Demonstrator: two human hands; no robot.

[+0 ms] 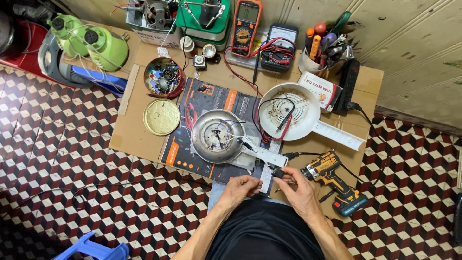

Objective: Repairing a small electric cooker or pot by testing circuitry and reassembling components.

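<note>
Hands at pan handle.
We curled our left hand (242, 187) and right hand (298, 188) around a small part (277, 172); grip unclear.

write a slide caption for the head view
Both hands, left hand and right hand, pinch a small part beside an opened metal pan and cordless drill.

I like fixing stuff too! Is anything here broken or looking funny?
Yes. The round metal pan lies opened up, with loose wires showing inside. Its white plastic half sits apart beside it, with red and black meter leads draped across. Both hands pinch small parts just below.
</note>
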